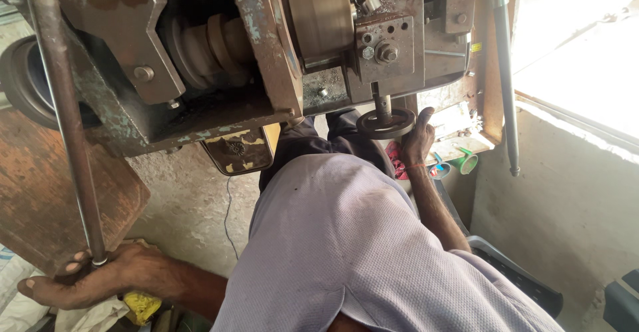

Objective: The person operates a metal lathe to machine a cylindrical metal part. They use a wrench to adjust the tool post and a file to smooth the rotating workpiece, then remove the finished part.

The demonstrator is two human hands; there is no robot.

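your right hand [418, 139] is up at the handwheel [385, 124], fingers curled against its right rim, thumb pointing up beside it; the wheel sits on a short shaft under the machine [266, 52], near the middle of the view; your left hand [86, 279] is low at the left, fingers wrapped shut round the bottom end of a long rod [66, 119] that runs up and slightly left to the top corner; whether the palm also presses the board [40, 192] behind it is hard to make out; your shirt [346, 239] fills the lower middle and hides your lap and most of both forearms; the far side of the wheel's rim is hidden behind its shaft; a brass-coloured drum [321, 22] and a stepped pulley [213, 42] sit in the machine's frame, cut off at the top edge; a second rod [506, 86] hangs at the right, its tip free just above the wall [566, 205]; small coloured items near your right wrist, among them a green cup [468, 163], are too small to tell apart; the window light at the top right is blown out; bare floor [186, 205] shows between the board and your shirt; little room lies between the wheel and the shelf to its right.
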